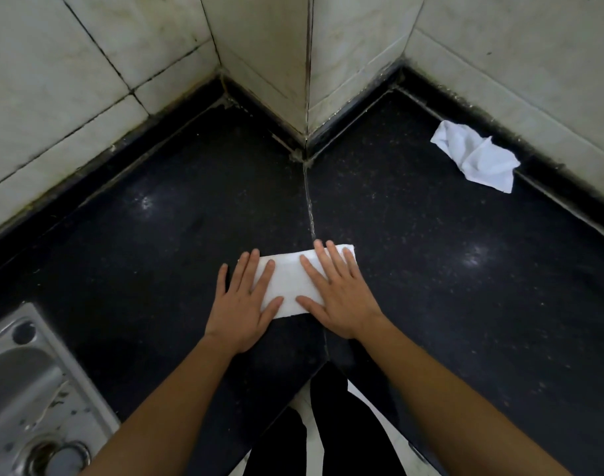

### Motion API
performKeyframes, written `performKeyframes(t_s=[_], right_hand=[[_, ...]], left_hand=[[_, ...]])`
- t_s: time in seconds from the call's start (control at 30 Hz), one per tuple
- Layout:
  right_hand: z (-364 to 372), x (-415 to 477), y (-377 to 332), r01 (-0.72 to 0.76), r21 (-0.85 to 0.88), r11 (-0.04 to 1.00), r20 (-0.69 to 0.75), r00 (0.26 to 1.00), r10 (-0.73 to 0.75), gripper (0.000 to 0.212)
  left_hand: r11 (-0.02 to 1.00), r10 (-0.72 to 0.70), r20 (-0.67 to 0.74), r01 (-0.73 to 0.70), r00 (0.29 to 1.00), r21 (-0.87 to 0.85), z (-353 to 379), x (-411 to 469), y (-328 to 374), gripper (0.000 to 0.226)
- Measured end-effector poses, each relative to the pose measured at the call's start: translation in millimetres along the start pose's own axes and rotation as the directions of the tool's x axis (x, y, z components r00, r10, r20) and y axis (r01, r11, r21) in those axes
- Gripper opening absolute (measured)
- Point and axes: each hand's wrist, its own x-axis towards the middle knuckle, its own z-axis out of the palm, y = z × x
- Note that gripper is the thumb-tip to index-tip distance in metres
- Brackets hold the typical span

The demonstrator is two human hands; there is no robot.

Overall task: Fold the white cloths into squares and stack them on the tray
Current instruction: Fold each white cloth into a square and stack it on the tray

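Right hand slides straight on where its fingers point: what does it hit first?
Past the folded cloth under the right hand, the counter looks bare up to the wall corner, probably its first contact. The crumpled cloth lies well right of that line.

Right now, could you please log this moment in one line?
left hand: flat on cloth | right hand: flat on cloth | second cloth: crumpled by wall | tray: unseen

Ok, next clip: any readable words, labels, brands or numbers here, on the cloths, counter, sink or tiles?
None: no writing shows on the folded cloth, the crumpled cloth, the black counter, the steel sink or the wall tiles.
The left hand and right hand hide the folded cloth's ends.
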Motion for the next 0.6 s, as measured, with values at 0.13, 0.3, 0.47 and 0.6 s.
performKeyframes(t_s=[0.13,0.3,0.47,0.6], right_hand=[[-4,-6,11,-0.133,-0.004,0.991,0.036,0.99,0.133,0.074],[-20,-17,8,-0.183,0.15,0.972,0.017,0.983,0.183,0.071],[-24,-57,3,-0.482,0.44,0.757,-0.148,0.793,0.591,0.062],[-22,-68,1,-0.571,0.461,0.679,-0.035,0.753,0.657,0.051]], left_hand=[[1.0,-0.012,0.061,0.012,0.998,0.003,-5,3,-3,0.073],[1.0,-0.008,0.138,0.011,0.99,-0.024,-17,1,0,0.078],[0.994,0.104,-0.131,-0.1,0.986,0.037,-46,34,11,0.057],[0.939,0.344,-0.091,-0.344,0.935,0.012,-65,81,53,0.06]])
